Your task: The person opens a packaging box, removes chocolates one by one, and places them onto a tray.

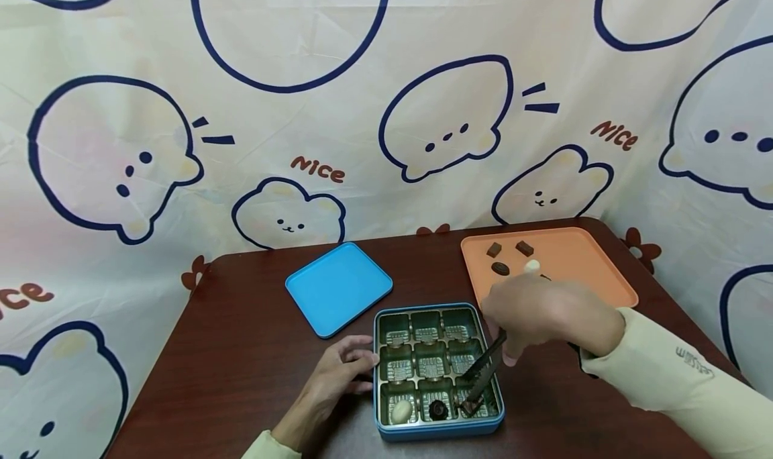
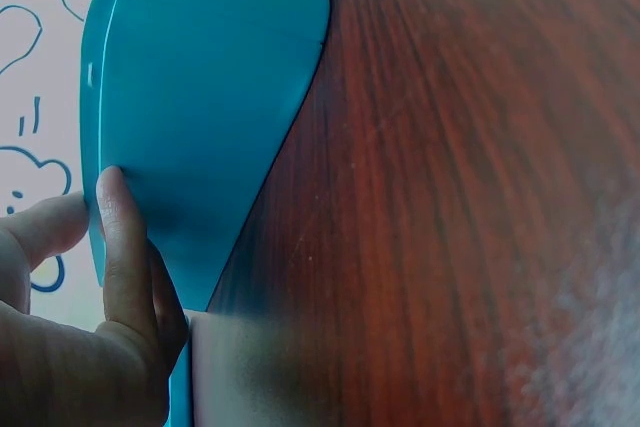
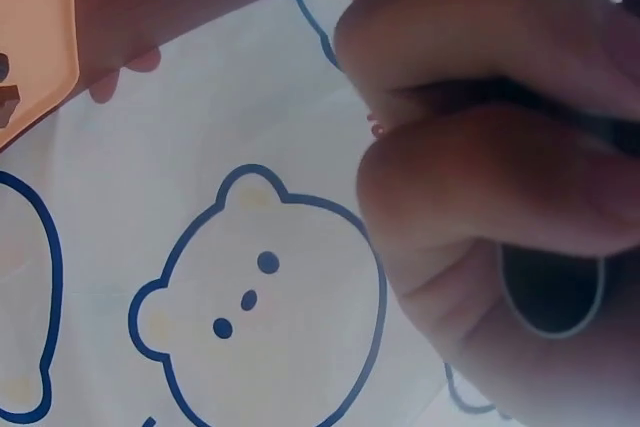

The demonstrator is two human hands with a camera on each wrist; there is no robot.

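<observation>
A blue tin box (image 1: 439,432) holds a gold insert divided into several square compartments. In its front row lie a white chocolate (image 1: 401,412) at the left and a dark round chocolate (image 1: 438,410) in the middle. My right hand (image 1: 543,311) grips black tongs (image 1: 481,376) from above, tips down in the front right compartment at a brown chocolate (image 1: 468,409). In the right wrist view, curled fingers wrap around the tongs' dark handle (image 3: 552,289). My left hand (image 1: 338,373) rests against the box's left side, fingertips on the blue wall (image 2: 210,97).
An orange tray (image 1: 580,264) stands at the back right, bearing brown chocolates (image 1: 525,248), an oval dark chocolate (image 1: 500,268) and a white chocolate (image 1: 532,266). Behind the box, to the left, lies a blue tray (image 1: 339,288). A printed cloth (image 1: 362,130) hangs behind the dark wooden table (image 1: 241,351).
</observation>
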